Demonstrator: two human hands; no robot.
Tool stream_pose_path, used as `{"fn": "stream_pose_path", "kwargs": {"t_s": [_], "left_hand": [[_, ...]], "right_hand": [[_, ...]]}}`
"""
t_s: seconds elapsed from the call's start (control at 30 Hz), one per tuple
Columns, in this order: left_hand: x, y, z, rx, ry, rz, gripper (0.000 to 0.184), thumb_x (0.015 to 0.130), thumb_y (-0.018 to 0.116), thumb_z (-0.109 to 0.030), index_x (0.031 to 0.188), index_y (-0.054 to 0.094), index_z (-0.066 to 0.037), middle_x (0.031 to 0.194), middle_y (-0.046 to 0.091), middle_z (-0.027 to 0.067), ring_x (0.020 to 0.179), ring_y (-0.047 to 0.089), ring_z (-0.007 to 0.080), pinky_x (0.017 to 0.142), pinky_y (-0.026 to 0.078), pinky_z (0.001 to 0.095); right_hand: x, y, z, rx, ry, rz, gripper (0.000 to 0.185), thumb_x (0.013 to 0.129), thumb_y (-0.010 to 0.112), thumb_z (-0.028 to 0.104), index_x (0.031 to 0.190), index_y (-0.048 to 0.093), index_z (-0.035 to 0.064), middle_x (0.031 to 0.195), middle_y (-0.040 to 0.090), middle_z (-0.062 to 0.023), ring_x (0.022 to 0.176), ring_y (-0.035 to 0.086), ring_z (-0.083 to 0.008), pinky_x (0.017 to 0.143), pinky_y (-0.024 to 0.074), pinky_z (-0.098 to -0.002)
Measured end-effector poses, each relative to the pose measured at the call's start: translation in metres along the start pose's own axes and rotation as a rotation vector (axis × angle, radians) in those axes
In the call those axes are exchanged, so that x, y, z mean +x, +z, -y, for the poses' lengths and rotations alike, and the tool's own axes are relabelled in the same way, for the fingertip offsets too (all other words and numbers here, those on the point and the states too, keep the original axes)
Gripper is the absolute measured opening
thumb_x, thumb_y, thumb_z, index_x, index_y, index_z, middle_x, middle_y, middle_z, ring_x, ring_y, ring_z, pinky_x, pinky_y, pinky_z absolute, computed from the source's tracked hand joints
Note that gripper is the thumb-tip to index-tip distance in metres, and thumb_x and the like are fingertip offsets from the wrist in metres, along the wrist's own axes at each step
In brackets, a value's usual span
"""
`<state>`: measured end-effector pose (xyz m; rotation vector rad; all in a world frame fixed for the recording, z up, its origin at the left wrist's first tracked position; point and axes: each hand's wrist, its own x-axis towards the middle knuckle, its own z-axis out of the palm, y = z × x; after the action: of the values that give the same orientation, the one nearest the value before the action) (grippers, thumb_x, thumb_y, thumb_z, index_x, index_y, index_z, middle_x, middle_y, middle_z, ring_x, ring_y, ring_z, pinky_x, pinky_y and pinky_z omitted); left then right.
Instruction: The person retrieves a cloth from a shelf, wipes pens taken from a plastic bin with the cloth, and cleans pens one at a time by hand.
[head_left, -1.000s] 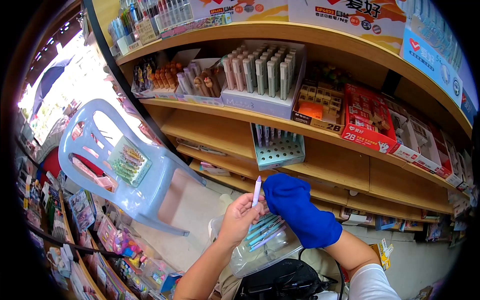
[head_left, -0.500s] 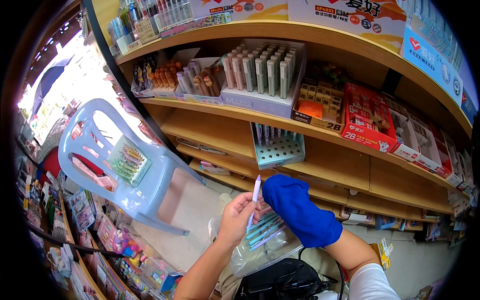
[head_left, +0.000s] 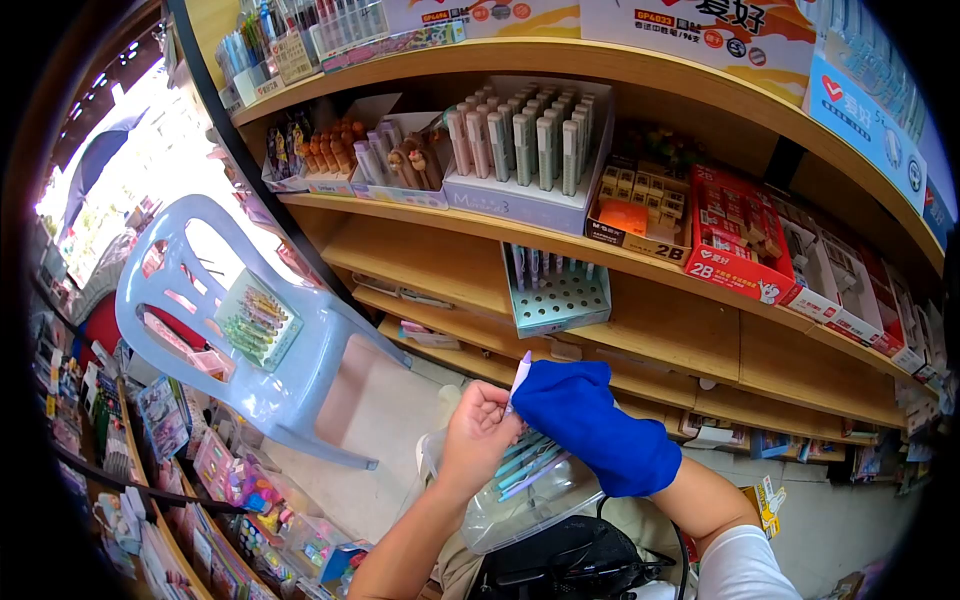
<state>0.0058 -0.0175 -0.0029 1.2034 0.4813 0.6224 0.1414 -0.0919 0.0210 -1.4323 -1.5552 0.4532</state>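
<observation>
My left hand [head_left: 478, 432] is closed around a lavender pen [head_left: 522, 372], which stands nearly upright with its tip pointing up. A blue cloth [head_left: 590, 420] covers my right hand entirely, so its fingers are hidden. The edge of the cloth touches the pen beside my left fingers. Below both hands, a clear plastic container [head_left: 480, 525] rests on my lap with several teal and lavender pens [head_left: 530, 462] lying in it.
Ahead, a pen holder box [head_left: 562, 312] with many holes stands on a wooden shelf [head_left: 670, 335]. Boxes of pens [head_left: 530, 195] and erasers [head_left: 735, 240] fill the shelf above. On the left, a blue plastic chair [head_left: 300, 385] carries a pen pack [head_left: 258, 320]. A black bag [head_left: 560, 565] sits against me.
The blue cloth has moved left and now meets the pen, covering part of it. My left hand has turned slightly, and its fingers are more closed.
</observation>
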Motion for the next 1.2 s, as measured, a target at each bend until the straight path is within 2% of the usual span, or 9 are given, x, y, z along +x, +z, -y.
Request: {"fn": "stream_pose_path", "kwargs": {"t_s": [0.07, 0.17, 0.27, 0.6, 0.77, 0.87, 0.97, 1.07, 1.2], "left_hand": [[-0.001, 0.002, 0.001, 0.016, 0.030, -0.005, 0.018, 0.080, 0.055, 0.001, 0.093, 0.044, -0.002, 0.079, 0.056, 0.0061, 0.064, 0.052, 0.0081, 0.056, 0.043, 0.0184], [-0.002, 0.001, 0.003, 0.035, 0.039, 0.012, 0.017, 0.080, 0.055, 0.001, 0.094, 0.045, -0.001, 0.080, 0.057, 0.0071, 0.065, 0.054, 0.0092, 0.057, 0.045, 0.0193], [-0.003, 0.001, -0.001, 0.058, -0.009, 0.020, 0.013, 0.083, 0.053, 0.000, 0.094, 0.047, 0.000, 0.080, 0.058, 0.0074, 0.067, 0.055, 0.0099, 0.059, 0.046, 0.0206], [-0.004, -0.007, -0.006, -0.052, -0.124, 0.134, 0.015, 0.088, 0.048, -0.014, 0.094, 0.049, 0.000, 0.076, 0.059, 0.0093, 0.064, 0.056, 0.0114, 0.058, 0.045, 0.0215], [-0.004, -0.002, -0.005, 0.047, -0.083, 0.055, 0.013, 0.086, 0.053, -0.011, 0.094, 0.049, -0.001, 0.078, 0.059, 0.0072, 0.064, 0.055, 0.0094, 0.058, 0.044, 0.0202], [-0.004, 0.003, -0.002, 0.104, -0.012, -0.011, 0.014, 0.083, 0.057, -0.006, 0.094, 0.050, -0.001, 0.076, 0.058, 0.0057, 0.062, 0.053, 0.0075, 0.056, 0.043, 0.0182], [-0.004, 0.006, -0.004, 0.065, 0.016, -0.094, 0.015, 0.081, 0.058, -0.002, 0.093, 0.049, 0.000, 0.075, 0.058, 0.0052, 0.061, 0.052, 0.0067, 0.055, 0.043, 0.0174], [-0.004, 0.005, -0.005, 0.081, 0.036, -0.098, 0.015, 0.080, 0.058, 0.000, 0.092, 0.049, 0.000, 0.076, 0.057, 0.0057, 0.061, 0.053, 0.0070, 0.055, 0.044, 0.0175], [-0.005, 0.001, 0.001, 0.105, 0.012, -0.034, 0.015, 0.080, 0.058, -0.001, 0.093, 0.050, 0.001, 0.076, 0.057, 0.0067, 0.061, 0.053, 0.0081, 0.055, 0.045, 0.0184]], "right_hand": [[-0.001, 0.001, -0.008, -0.267, -0.235, -0.044, 0.007, 0.076, 0.051, 0.007, 0.073, 0.054, 0.0015, 0.069, 0.055, -0.0078, 0.061, 0.053, -0.0161, 0.057, 0.0422, -0.0274], [-0.003, 0.009, -0.008, 0.088, 0.146, -0.088, 0.008, 0.076, 0.052, 0.008, 0.070, 0.053, 0.0023, 0.064, 0.052, -0.0068, 0.057, 0.050, -0.0163, 0.054, 0.0407, -0.0270], [-0.006, 0.004, -0.002, 0.239, 0.300, -0.007, 0.015, 0.082, 0.050, 0.015, 0.076, 0.055, 0.0021, 0.071, 0.057, -0.0062, 0.065, 0.055, -0.0130, 0.059, 0.0424, -0.0260], [-0.004, 0.008, -0.013, 0.280, 0.305, -0.021, 0.012, 0.079, 0.055, 0.012, 0.070, 0.055, 0.0033, 0.063, 0.056, -0.0040, 0.058, 0.053, -0.0104, 0.054, 0.0417, -0.0245], [-0.002, 0.007, -0.007, 0.296, 0.370, -0.012, 0.013, 0.079, 0.054, 0.013, 0.072, 0.055, 0.0028, 0.064, 0.056, -0.0044, 0.058, 0.053, -0.0109, 0.054, 0.0417, -0.0257], [-0.007, 0.011, -0.025, 0.073, 0.064, -0.054, 0.014, 0.081, 0.052, 0.014, 0.073, 0.055, 0.0027, 0.067, 0.057, -0.0057, 0.059, 0.054, -0.0129, 0.055, 0.0423, -0.0269], [-0.001, 0.009, -0.007, 0.217, 0.369, -0.080, 0.014, 0.082, 0.051, 0.014, 0.075, 0.055, 0.0028, 0.070, 0.057, -0.0069, 0.062, 0.055, -0.0150, 0.056, 0.0425, -0.0280], [-0.005, 0.013, -0.016, 0.176, 0.268, -0.170, 0.013, 0.081, 0.049, 0.014, 0.075, 0.054, 0.0029, 0.070, 0.056, -0.0078, 0.063, 0.055, -0.0165, 0.056, 0.0422, -0.0288], [-0.002, 0.006, -0.007, 0.240, 0.328, -0.191, 0.012, 0.080, 0.049, 0.012, 0.074, 0.054, 0.0026, 0.070, 0.056, -0.0082, 0.063, 0.054, -0.0167, 0.056, 0.0418, -0.0290]]}}
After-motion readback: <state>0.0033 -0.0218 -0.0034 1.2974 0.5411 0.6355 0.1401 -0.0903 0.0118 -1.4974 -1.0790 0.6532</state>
